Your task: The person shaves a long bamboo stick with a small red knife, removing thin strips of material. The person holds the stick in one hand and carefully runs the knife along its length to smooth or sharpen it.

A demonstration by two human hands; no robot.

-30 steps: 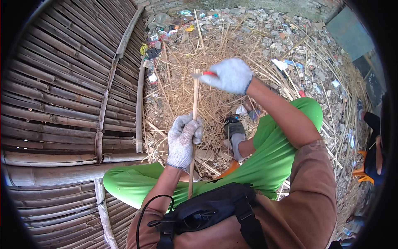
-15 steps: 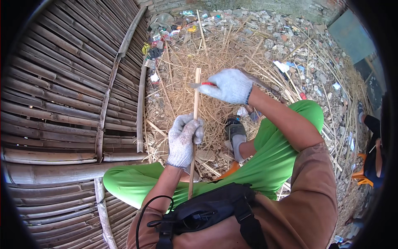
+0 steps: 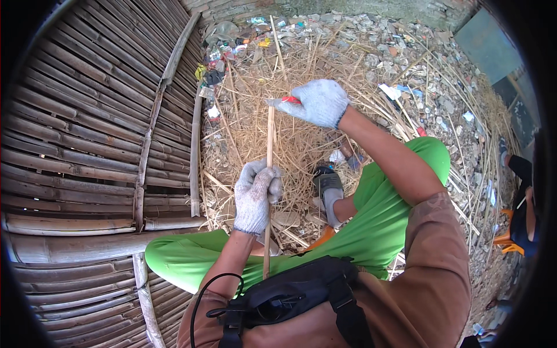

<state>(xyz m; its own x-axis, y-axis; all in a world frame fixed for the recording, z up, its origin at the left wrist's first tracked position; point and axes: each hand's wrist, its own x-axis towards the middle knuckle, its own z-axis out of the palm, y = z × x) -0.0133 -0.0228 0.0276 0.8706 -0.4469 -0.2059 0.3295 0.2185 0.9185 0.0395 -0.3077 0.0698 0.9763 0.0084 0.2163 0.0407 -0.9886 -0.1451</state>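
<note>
Gripping an upright bamboo strip (image 3: 269, 139), the left hand (image 3: 255, 197) clamps mid-length; the right hand (image 3: 318, 102) holds a red-handled knife (image 3: 283, 102) beside bamboo slats (image 3: 87, 133).

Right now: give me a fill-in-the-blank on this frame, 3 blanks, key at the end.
1. The left hand grips a thin bamboo ____ held upright.
2. The right hand holds a knife at the stick's ____ end.
3. Both hands wear ____ knit gloves.

Missing words: stick; top; white
</note>
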